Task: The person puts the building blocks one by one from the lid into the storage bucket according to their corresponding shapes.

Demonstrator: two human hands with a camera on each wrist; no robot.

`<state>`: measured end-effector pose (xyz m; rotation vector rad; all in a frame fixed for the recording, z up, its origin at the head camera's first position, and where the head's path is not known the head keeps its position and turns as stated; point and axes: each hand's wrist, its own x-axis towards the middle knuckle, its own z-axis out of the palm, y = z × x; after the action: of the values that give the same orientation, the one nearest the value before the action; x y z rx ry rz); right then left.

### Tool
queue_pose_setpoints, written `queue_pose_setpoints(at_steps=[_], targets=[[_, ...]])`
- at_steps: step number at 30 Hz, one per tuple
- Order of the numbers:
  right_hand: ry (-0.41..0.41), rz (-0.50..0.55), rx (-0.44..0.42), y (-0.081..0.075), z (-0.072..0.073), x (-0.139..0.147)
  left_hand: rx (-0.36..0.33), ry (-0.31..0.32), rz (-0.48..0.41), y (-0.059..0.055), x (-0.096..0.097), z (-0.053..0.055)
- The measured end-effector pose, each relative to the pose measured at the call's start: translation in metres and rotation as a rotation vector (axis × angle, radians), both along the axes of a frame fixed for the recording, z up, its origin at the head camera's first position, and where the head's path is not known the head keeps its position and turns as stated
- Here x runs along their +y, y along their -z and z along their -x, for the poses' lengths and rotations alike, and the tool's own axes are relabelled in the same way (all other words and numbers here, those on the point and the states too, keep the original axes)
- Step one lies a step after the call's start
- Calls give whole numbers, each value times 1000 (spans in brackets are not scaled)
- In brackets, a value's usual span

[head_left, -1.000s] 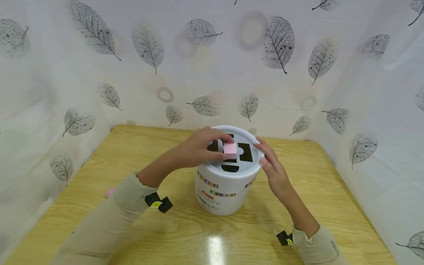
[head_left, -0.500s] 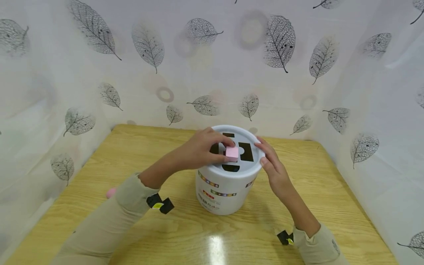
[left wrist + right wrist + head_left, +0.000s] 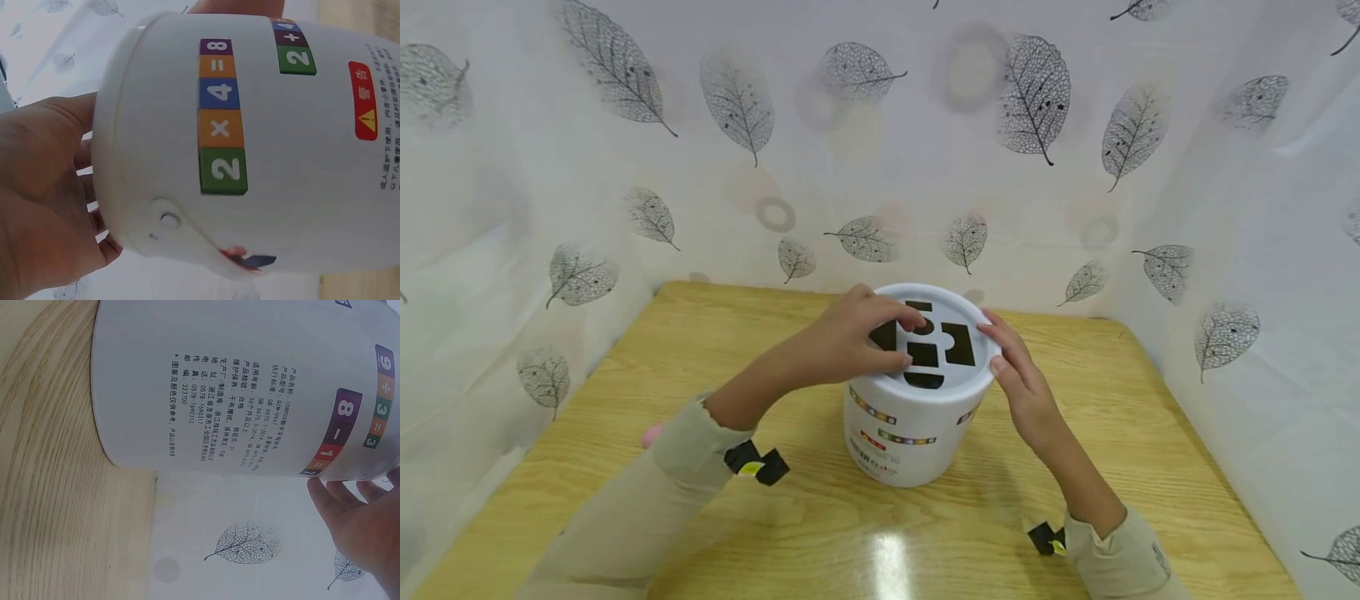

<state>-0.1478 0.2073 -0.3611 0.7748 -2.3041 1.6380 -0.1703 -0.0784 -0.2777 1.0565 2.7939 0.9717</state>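
Observation:
A white bucket (image 3: 898, 442) stands upright on the wooden table, printed with coloured sums that show large in the left wrist view. Its lid (image 3: 966, 379) has several black cut-out holes of different shapes. Over the left part of the lid is my left hand (image 3: 850, 337), thumb and forefinger spread apart with nothing between them, near a rectangular hole (image 3: 922, 354). My right hand (image 3: 1026, 392) holds the bucket's right rim, fingertips at the edge and thumb on the near side. In the right wrist view its fingers meet the printed wall (image 3: 206, 394).
A small pink object (image 3: 652, 435) lies on the table (image 3: 790, 533) at the left, partly behind the left sleeve (image 3: 655, 492). A pale leaf-patterned curtain (image 3: 895, 150) encloses the back and both sides.
The pink block that my left thumb and finger pinched over the lid has gone from view, and those fingers are parted. The right hand stays on the rim.

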Motion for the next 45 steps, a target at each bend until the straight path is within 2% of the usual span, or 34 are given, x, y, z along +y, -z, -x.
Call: queue_pose_setpoints(at_steps=[4, 9, 16, 23, 29, 38, 45], targets=[[1, 4, 8, 0, 0, 0, 0, -16, -59, 3, -17, -2], [3, 5, 1, 0, 0, 0, -10, -33, -148, 11, -49, -9], [-7, -3, 3, -1, 1, 1, -15, -145, -175, 32, -99, -16], [1, -4, -10, 2, 1, 2, -66, -252, -74, 60, -141, -26], [18, 6, -16, 2, 0, 0, -123, -336, -39, 84, -169, -40], [11, 0, 1, 2, 0, -1, -85, -465, 171, 113, -200, -54], [-4, -8, -2, 0, -1, 0, -83, -513, 227, 133, -212, -62]])
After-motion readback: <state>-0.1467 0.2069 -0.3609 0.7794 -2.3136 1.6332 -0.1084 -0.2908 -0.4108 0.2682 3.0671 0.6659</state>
